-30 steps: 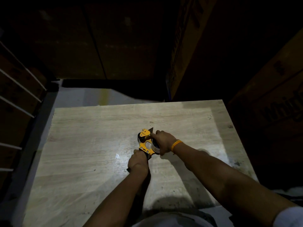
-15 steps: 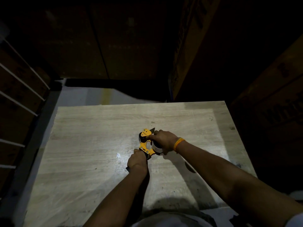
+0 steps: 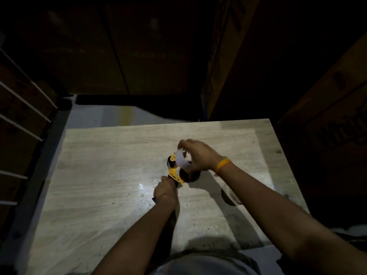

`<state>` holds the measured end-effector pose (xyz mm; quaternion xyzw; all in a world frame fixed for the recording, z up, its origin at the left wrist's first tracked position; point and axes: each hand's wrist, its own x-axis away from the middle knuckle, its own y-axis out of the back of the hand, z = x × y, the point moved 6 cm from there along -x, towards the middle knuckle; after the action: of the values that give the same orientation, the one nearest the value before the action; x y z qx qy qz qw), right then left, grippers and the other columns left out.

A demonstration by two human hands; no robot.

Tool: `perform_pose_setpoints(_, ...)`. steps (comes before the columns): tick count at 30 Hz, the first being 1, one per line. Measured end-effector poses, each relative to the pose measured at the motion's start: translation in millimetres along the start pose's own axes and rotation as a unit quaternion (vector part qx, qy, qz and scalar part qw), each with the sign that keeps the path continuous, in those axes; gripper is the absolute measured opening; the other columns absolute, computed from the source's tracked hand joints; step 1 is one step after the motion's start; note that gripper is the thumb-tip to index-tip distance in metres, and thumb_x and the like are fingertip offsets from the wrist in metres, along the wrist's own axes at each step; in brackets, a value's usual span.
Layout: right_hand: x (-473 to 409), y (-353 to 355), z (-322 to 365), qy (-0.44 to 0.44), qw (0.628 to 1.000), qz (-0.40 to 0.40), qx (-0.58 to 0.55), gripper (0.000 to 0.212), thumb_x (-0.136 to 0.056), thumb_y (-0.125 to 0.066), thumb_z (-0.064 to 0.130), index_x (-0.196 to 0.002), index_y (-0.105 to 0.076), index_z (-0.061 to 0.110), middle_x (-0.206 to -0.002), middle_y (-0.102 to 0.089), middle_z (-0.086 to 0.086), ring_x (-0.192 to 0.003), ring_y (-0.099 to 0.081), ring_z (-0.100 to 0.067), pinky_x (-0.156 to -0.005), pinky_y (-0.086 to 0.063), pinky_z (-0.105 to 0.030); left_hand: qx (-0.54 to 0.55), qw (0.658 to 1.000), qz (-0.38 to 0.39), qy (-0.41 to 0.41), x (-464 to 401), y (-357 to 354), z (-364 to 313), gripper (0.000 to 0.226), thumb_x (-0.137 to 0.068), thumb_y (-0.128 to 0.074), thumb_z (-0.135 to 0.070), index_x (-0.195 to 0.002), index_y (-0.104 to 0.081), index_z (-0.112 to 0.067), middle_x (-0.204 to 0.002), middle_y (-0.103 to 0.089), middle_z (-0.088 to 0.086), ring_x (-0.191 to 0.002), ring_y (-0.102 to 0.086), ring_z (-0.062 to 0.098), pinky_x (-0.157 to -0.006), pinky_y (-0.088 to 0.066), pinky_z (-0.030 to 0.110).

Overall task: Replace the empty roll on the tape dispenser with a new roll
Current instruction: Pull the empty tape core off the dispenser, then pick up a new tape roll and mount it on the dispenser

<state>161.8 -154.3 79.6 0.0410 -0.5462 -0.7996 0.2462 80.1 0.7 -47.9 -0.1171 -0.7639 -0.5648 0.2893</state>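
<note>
Head view: tape dispenser (image 3: pixel 174 171) points away, left hand (image 3: pixel 165 188) gripping its handle, right hand (image 3: pixel 198 155) pinching tape (image 3: pixel 181 159).

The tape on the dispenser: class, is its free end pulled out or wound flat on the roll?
Pulled out: a pale strip of tape arcs up from the yellow dispenser to the right hand.

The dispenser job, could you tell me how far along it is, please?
A roll already sits on the dispenser, which the left hand steadies. The right hand is pulling out a tape strip. Threading it to the cutter likely remains.
</note>
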Motion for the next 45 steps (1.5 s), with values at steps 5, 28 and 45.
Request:
perform_pose_setpoints(5, 30, 8, -79, -0.181, 0.981, -0.02, -0.06, 0.1, -0.058, -0.096, 0.049, -0.133, -0.044, 0.008, -0.135, -0.059, -0.016, -0.122, -0.06, -0.035, -0.089, -0.055, -0.041, 0.01, 1.0, 0.025, 0.002, -11, -10, 4, 0.05, -0.089, -0.07, -0.03, -0.127, -0.051, -0.003, -0.119, -0.068, 0.014, -0.11, -0.069, 0.034, -0.086, -0.053, 0.041)
perform_pose_setpoints(28, 242, -76, -166, -0.427, 0.869, -0.1, -0.231, 0.147, -0.043, -0.085, 0.079, -0.156, -0.027, 0.006, -0.15, -0.045, -0.018, -0.138, -0.045, -0.037, -0.108, -0.047, -0.05, 0.049, 0.996, -0.031, -0.068, 32, -24, 105, 0.058, -0.078, -0.078, -0.043, -0.104, -0.034, -0.016, -0.104, -0.06, 0.011, -0.084, -0.068, 0.034, -0.071, -0.058, 0.045)
perform_pose_setpoints(45, 235, -70, -142, -0.367, 0.928, -0.062, -0.009, 0.105, -0.041, -0.084, 0.07, -0.126, -0.058, 0.014, -0.124, -0.053, -0.01, -0.117, -0.045, -0.032, -0.083, -0.054, -0.042, -0.016, 0.997, -0.068, -0.036, 66, -43, 138, 0.078, -0.073, -0.082, -0.06, -0.109, -0.044, -0.002, -0.118, -0.037, 0.019, -0.083, -0.067, 0.041, -0.063, -0.054, 0.043)
